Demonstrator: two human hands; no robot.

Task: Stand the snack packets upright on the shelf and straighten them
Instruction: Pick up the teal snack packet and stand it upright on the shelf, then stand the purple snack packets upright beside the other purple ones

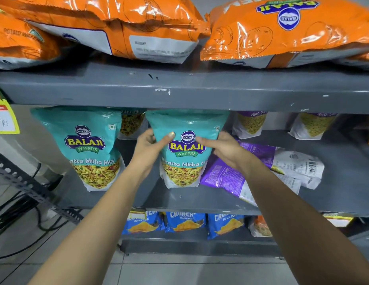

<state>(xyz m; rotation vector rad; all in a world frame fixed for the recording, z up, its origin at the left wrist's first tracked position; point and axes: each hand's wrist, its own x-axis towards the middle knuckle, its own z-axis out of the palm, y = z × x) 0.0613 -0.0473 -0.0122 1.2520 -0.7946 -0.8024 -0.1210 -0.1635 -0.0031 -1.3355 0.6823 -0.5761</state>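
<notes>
On the grey metal middle shelf [334, 171], the left hand [147, 148] and right hand [224, 148] grip the upright teal glossy snack pouch [184, 159] by its sides; released carelessly, it could topple onto the flat purple foil packets [224, 175] just beside it.

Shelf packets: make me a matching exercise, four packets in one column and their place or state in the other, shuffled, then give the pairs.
Column 1
1. Orange packets
2. Held teal packet
3. Purple packet
4. Blue packets

Column 2
A. Lying flat on the middle shelf, back side up
B. Standing on the bottom shelf
C. Upright on the middle shelf, gripped by both hands
D. Lying flat on the top shelf

Pairs: 1-D, 2-C, 3-A, 4-B

The left hand and right hand grip the teal packet from either side.
</notes>
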